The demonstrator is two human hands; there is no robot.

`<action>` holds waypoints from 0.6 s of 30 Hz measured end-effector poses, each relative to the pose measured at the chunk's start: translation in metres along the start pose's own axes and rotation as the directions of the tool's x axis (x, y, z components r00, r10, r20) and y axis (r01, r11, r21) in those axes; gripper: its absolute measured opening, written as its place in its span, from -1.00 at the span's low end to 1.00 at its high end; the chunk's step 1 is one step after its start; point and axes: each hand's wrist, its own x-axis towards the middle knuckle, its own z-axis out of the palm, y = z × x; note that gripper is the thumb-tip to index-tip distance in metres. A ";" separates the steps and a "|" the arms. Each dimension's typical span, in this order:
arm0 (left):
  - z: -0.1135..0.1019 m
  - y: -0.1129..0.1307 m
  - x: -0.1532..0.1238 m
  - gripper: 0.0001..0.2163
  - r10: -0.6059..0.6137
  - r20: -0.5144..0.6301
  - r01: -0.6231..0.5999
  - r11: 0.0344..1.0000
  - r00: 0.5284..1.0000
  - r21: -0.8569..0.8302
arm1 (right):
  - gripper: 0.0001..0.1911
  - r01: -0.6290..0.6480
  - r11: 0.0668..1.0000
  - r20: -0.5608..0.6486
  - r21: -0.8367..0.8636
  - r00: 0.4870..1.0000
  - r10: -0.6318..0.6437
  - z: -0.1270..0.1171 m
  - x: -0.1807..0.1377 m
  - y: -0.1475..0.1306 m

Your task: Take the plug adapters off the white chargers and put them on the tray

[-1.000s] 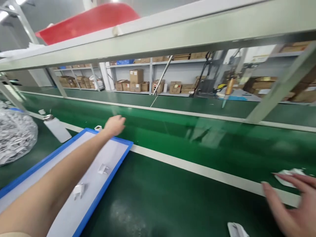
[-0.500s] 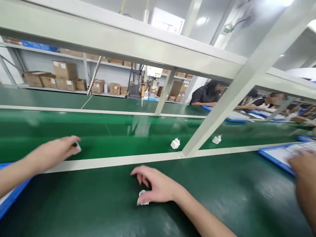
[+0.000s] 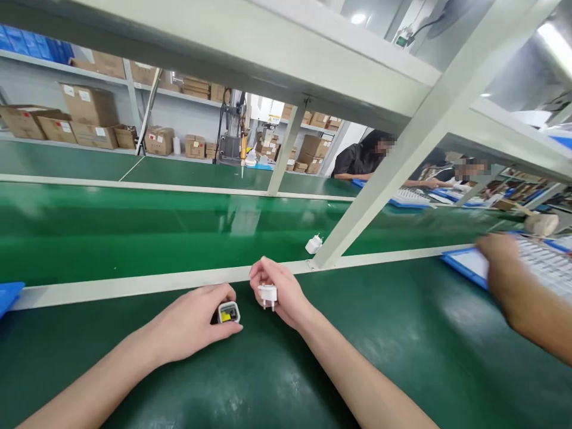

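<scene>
My left hand [image 3: 192, 322] is closed round a small white charger shell [image 3: 229, 312] whose open end shows a yellow part inside. A few centimetres to its right, my right hand [image 3: 283, 292] pinches a white plug piece [image 3: 267, 294] with two metal pins pointing down. Both hands hover just above the green work surface [image 3: 250, 369], in front of the pale strip that borders the conveyor belt [image 3: 134, 238]. The two parts are close together but apart.
One white charger [image 3: 313, 243] lies on the belt beside a slanted frame post [image 3: 384, 173]. Another person's arm [image 3: 522, 292] reaches over a blue tray [image 3: 465, 265] at the right. Co-workers sit across the line. A blue tray corner [image 3: 9, 295] shows at the left edge.
My left hand drew back from the belt with the charger shell. My right hand lifted the plug piece off the surface. Both came together at the centre; the view swung right.
</scene>
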 end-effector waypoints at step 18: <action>0.028 -0.011 0.001 -0.80 0.190 -0.087 -0.202 0.965 0.978 -0.165 | -0.72 -0.146 0.871 0.025 0.469 0.988 0.152 0.008 0.000 -0.016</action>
